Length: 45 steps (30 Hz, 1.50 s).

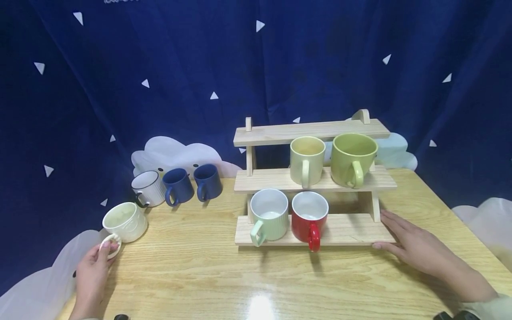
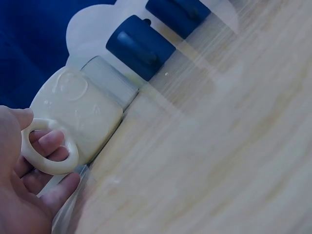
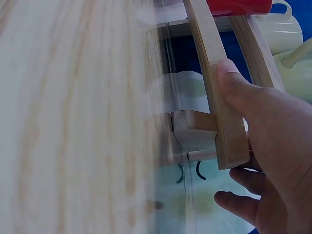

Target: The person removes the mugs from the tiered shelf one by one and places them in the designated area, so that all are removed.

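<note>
At the left end of the table a cream mug (image 1: 127,223) with raised patterning stands upright, its handle toward me. My left hand (image 1: 93,271) holds that handle, with fingertips showing through the loop in the left wrist view. To the right is a three-tier wooden shelf rack (image 1: 352,231). My right hand (image 1: 420,249) grips the right end of its lowest board, the thumb on the front edge and the fingers round the end. On the lowest board are a mint mug (image 1: 270,215) and a red mug (image 1: 306,224); a pale yellow mug (image 1: 307,162) and a green mug (image 1: 352,162) occupy the middle board.
Behind the cream mug stand a white ribbed mug (image 1: 152,189) with a dark rim and two navy mugs, one in the middle (image 1: 180,186) and one at the right (image 1: 209,181). A blue curtain (image 1: 200,58) with white triangles and clouds hangs behind the wooden table (image 1: 188,266).
</note>
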{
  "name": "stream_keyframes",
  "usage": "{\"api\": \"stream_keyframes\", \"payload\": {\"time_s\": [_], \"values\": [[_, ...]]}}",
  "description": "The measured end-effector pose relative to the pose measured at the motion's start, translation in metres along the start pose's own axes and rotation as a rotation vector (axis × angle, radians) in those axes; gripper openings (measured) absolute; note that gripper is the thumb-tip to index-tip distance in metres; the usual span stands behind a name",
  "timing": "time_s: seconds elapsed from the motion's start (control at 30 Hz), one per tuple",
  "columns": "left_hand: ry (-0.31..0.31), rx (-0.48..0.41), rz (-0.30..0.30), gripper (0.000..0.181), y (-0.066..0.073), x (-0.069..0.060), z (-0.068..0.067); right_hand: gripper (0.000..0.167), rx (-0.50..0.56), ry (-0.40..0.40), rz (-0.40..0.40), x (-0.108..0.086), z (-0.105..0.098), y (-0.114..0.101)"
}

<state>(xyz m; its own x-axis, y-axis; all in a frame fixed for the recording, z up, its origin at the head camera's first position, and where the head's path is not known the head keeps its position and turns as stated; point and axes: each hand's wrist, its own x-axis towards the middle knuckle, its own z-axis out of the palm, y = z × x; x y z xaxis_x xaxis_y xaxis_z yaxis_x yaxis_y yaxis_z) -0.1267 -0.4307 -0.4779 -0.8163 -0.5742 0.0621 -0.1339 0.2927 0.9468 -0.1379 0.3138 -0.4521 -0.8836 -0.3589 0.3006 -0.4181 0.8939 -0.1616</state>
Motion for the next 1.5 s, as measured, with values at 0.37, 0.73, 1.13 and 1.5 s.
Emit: {"api": "stream_keyframes", "payload": {"time_s": [0.37, 0.73, 1.13, 1.5], "values": [[0.109, 0.285, 0.090, 0.048, 0.003, -0.002, -0.009, 0.086, 0.014, 0.002, -0.010, 0.001, -0.001, -0.001], [0.153, 0.332, 0.100, 0.051, 0.027, -0.001, -0.011, 0.088, 0.007, 0.006, -0.013, 0.005, -0.002, 0.000], [0.014, 0.500, 0.316, 0.046, 0.063, -0.006, 0.006, 0.085, 0.011, 0.009, -0.017, 0.004, -0.002, -0.001], [-0.042, 0.523, 0.482, 0.043, 0.093, -0.020, 0.030, 0.084, 0.008, 0.000, -0.008, 0.001, -0.001, -0.001]]}}
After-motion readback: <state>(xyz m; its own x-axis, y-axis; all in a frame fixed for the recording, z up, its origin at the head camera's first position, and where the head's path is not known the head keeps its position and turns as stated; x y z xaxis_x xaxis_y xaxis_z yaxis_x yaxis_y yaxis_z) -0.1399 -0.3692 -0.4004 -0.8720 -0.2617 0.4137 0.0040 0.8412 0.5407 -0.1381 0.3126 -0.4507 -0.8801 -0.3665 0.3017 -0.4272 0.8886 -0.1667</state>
